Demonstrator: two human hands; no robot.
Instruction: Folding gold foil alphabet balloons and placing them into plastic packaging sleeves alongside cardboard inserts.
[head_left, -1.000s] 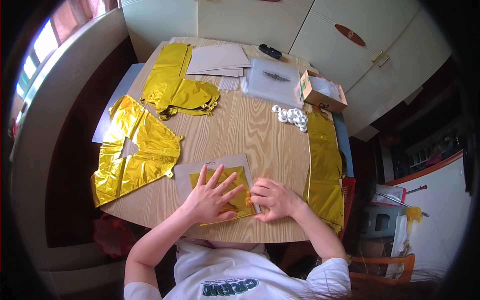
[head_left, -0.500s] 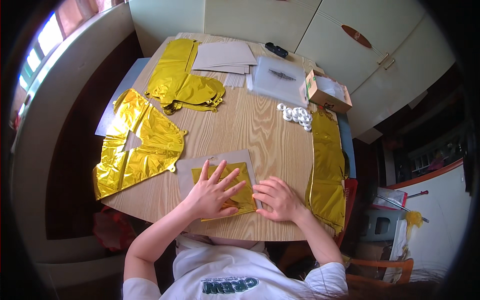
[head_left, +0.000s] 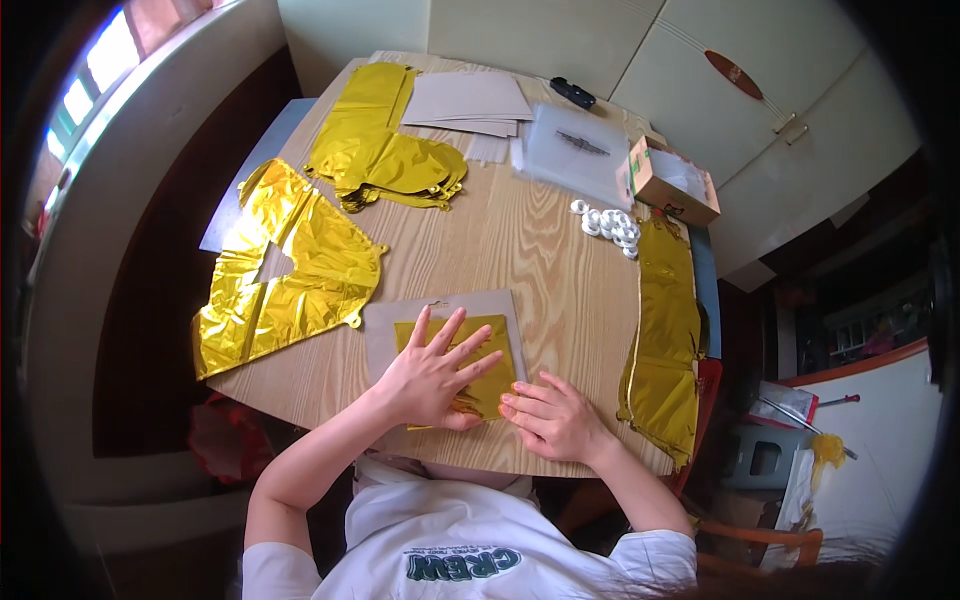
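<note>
At the near edge of the desk, folded foil by both hands

Largest on the wood top are the gold foils: the left foil, with a gap in its middle, the far foil in a layered pile, and the right foil, a long strip along the right edge. Beside the far foil lies a card pile.

Nearest the person, a single card lies flat, the folded foil on top of it, card showing along the left, far and right sides. The left hand covers the foil's middle, palm down, fingers spread wide and gripping nothing. The right hand sits at the foil's near right corner, fingers loosely bent and tips at its edge; whether they pinch it I cannot tell. So the foil lies under the left fingers and just left of the right ones. Its long axis is hidden by the left hand.

At the far right, an open box holds pale, see-through plastic. Smallest are the white rings, heaped just nearer than the box.
</note>
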